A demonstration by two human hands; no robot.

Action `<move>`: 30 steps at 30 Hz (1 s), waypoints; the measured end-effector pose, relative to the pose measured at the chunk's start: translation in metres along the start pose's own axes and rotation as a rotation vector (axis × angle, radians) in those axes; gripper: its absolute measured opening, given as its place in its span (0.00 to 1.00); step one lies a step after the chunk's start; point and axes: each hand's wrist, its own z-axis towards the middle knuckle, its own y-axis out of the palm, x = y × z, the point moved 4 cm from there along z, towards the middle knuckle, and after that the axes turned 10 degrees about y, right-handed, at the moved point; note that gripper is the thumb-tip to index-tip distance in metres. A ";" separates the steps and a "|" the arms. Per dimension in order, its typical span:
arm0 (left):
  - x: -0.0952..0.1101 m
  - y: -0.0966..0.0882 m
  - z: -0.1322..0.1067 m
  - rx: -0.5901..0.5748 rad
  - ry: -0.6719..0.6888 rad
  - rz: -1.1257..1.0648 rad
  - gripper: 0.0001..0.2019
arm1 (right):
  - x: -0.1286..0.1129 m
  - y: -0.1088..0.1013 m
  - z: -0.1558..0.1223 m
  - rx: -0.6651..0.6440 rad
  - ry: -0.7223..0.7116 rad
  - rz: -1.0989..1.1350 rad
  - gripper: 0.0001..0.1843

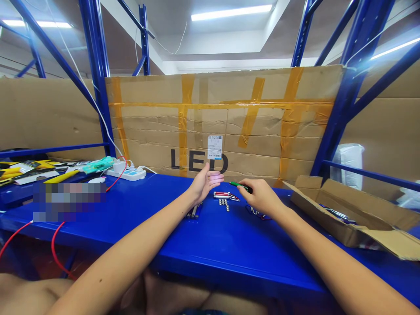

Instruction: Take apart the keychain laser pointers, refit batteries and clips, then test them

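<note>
My left hand (pixel 206 183) is held above the middle of the table, palm turned to the right, thumb up and fingers stretched out. Nothing shows in it. My right hand (pixel 260 193) is closed on a slim green object (pixel 234 183), whose tip points toward my left palm; its exact kind is too small to tell. Between and below the hands lie red and silver tubes with clips (pixel 226 196) and several small round silver button cells (pixel 223 203). Dark and silver tubes (pixel 196 211) lie partly behind my left wrist. Coloured carabiner-like clips (pixel 257 213) are partly hidden under my right hand.
An open cardboard box (pixel 341 232) with metal pieces stands at the right. A white power strip (pixel 129 173), red cables and yellow-handled tools (pixel 62 176) are at the left. A large cardboard panel (pixel 147 127) closes off the back between blue posts.
</note>
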 end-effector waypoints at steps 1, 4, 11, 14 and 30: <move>0.000 0.000 0.000 -0.001 -0.001 0.001 0.32 | 0.000 0.000 0.000 0.000 0.005 -0.003 0.15; -0.001 -0.001 0.001 -0.005 -0.002 0.001 0.31 | 0.000 0.000 0.000 0.002 0.005 -0.012 0.15; -0.003 -0.002 0.002 -0.023 0.002 -0.013 0.33 | 0.000 0.002 0.000 0.000 -0.020 -0.036 0.14; -0.003 -0.001 0.002 -0.032 0.000 -0.013 0.33 | 0.001 0.002 0.000 -0.001 -0.028 -0.061 0.13; -0.003 -0.001 0.001 -0.032 0.000 -0.027 0.31 | 0.003 0.000 0.001 0.036 -0.026 -0.021 0.14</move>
